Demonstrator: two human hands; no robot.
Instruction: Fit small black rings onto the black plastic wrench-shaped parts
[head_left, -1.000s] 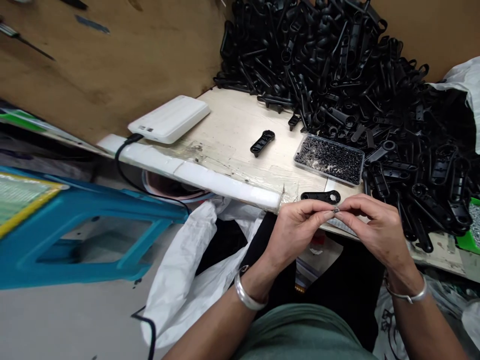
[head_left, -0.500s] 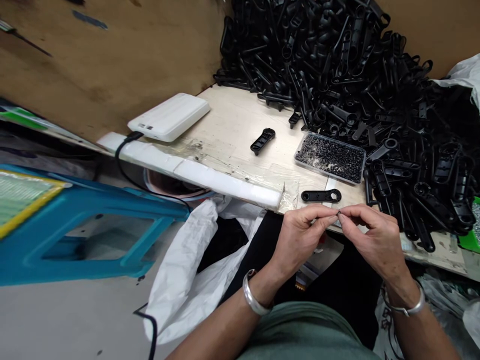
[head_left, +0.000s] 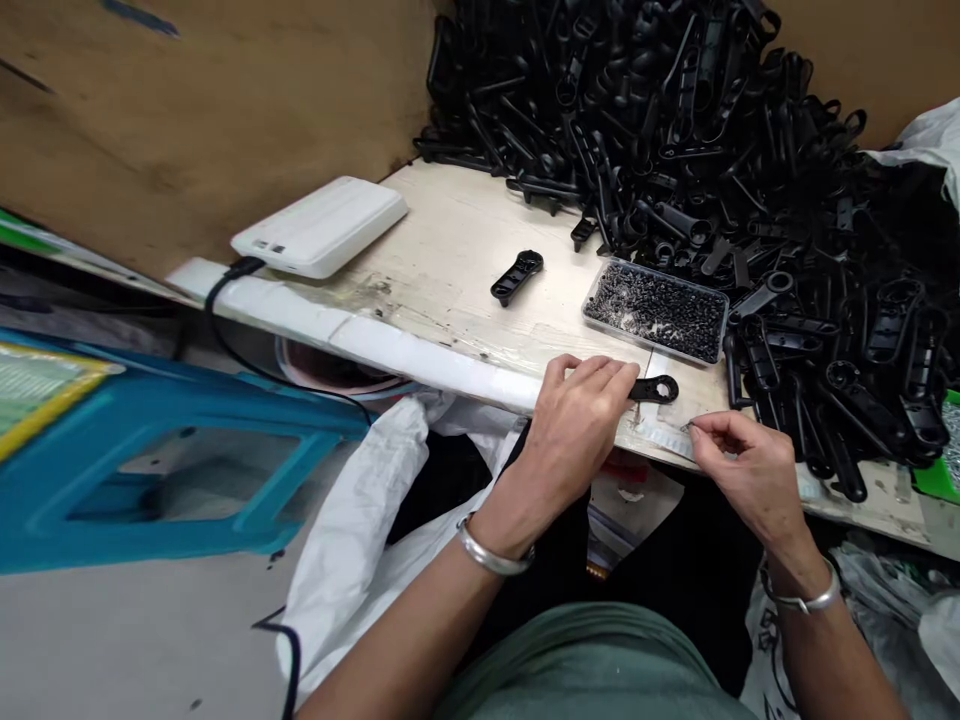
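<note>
My left hand (head_left: 574,420) lies on the near edge of the workbench (head_left: 457,250), its fingers closed over one end of a flat black plastic handle part (head_left: 656,388). My right hand (head_left: 739,470) hovers just right of it, thumb and forefinger pinched on a tiny item I cannot make out. Behind the hands stands a clear tray of small black screws (head_left: 656,310). Another black handle part (head_left: 516,277) lies alone further left on the bench.
A big heap of black plastic parts (head_left: 712,150) fills the back and right of the bench. A white power bank (head_left: 319,227) with a black cable sits at the left corner. A blue stool (head_left: 172,450) and a white sack (head_left: 367,530) stand below.
My left hand left the pinch it shared with my right hand and moved forward onto the black handle part on the bench. My right hand stays pinched and has dropped slightly.
</note>
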